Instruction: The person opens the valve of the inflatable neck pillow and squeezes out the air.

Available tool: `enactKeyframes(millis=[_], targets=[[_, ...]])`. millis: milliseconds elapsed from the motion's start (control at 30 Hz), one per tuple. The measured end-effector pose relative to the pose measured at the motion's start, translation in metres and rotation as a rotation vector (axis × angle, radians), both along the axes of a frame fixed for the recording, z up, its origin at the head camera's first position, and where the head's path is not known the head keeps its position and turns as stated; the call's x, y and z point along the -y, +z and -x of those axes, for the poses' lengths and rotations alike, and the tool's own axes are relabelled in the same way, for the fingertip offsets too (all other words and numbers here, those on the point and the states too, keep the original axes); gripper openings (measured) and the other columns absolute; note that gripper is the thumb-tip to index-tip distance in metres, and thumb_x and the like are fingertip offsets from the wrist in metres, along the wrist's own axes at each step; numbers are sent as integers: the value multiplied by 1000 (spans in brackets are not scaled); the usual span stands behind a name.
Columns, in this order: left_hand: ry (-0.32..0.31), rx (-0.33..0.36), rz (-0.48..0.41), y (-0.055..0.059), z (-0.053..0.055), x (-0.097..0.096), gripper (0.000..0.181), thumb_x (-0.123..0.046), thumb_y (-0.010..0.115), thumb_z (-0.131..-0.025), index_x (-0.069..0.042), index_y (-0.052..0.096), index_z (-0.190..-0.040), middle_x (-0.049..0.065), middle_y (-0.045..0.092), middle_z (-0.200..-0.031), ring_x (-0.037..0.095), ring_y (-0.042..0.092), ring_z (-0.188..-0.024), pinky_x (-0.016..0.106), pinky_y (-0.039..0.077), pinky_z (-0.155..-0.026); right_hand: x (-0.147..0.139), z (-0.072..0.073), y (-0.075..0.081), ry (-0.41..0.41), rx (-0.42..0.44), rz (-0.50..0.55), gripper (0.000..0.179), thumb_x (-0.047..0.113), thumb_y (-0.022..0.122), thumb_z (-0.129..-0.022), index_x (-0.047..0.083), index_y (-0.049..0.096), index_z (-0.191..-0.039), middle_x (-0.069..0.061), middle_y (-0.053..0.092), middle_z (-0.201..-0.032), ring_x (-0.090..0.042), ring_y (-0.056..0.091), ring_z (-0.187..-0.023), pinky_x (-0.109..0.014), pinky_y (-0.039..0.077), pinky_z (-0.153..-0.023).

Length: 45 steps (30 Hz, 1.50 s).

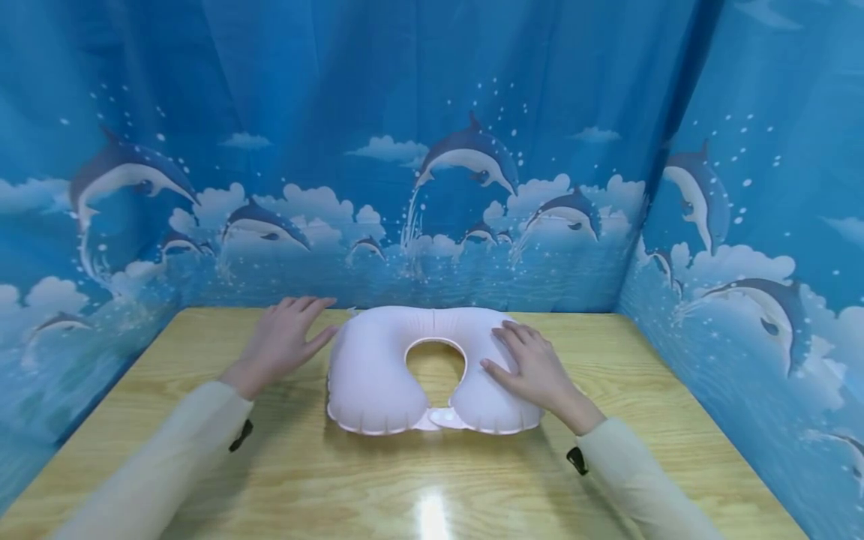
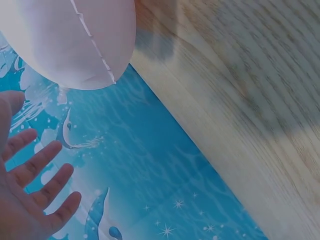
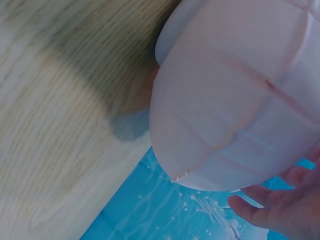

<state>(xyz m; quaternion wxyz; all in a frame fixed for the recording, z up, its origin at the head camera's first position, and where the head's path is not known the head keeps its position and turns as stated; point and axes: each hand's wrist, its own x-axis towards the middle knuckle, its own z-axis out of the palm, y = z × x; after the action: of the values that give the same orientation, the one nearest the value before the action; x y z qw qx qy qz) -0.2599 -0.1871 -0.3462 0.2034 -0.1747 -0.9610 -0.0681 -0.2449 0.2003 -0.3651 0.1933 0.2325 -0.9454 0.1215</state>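
Note:
A pale pink inflated neck pillow (image 1: pixel 378 367) lies on the wooden table, its round opening in the middle and a snap strap (image 1: pixel 442 418) joining its two ends at the front. My right hand (image 1: pixel 533 367) rests on the pillow's right side with fingers spread. In the right wrist view, the fingers (image 3: pixel 250 212) lie along the bulging pillow (image 3: pixel 225 100). Just left of the pillow, my left hand (image 1: pixel 283 341) hovers with its fingers extended, apart from it. The left wrist view shows that hand's spread fingers (image 2: pixel 47 165) holding nothing, below the pillow's rounded, seamed end (image 2: pixel 85 40).
The light wooden table (image 1: pixel 378 487) reaches back to a blue curtain (image 1: pixel 324 97) printed with dolphins and clouds. More of the curtain (image 1: pixel 763 225) closes off the right side. Small black pieces (image 1: pixel 577 460) hang by the wrists at the cream sleeves (image 1: pixel 628 465).

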Motion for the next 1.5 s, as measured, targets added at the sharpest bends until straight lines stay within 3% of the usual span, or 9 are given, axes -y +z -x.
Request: enactKeyframes(millis=[400,1000,1267,1500], targets=[[-30,-7,-25,-2,17,-12,47,-40,60,-86,-16,53,-125,11,58,-118,34,50,-107,55,38,-87,4,1,-7,-11,20,21,58,47,59,-82,10,52,-125,-19,42,-137,-43,38,-124,-63,34,-91],[-24,96,-68,-9,40,-17,41,-39,59,-87,-19,57,-122,10,58,-120,33,46,-108,55,35,-86,6,-3,-9,-24,19,12,60,50,58,-81,11,52,-126,-18,40,-139,-42,37,-126,-63,33,-92],[-48,150,-68,-10,44,-17,32,-34,55,-90,-25,59,-121,9,57,-122,34,44,-112,57,33,-88,5,-2,-10,-19,5,3,59,49,58,-81,11,52,-126,-18,41,-138,-43,37,-126,-63,33,-93],[-49,154,-73,-13,48,-17,29,-31,56,-90,-25,60,-119,8,58,-120,33,44,-111,55,33,-87,6,-2,-11,-23,17,6,60,48,58,-82,11,51,-128,-18,39,-140,-43,35,-127,-63,31,-94]])
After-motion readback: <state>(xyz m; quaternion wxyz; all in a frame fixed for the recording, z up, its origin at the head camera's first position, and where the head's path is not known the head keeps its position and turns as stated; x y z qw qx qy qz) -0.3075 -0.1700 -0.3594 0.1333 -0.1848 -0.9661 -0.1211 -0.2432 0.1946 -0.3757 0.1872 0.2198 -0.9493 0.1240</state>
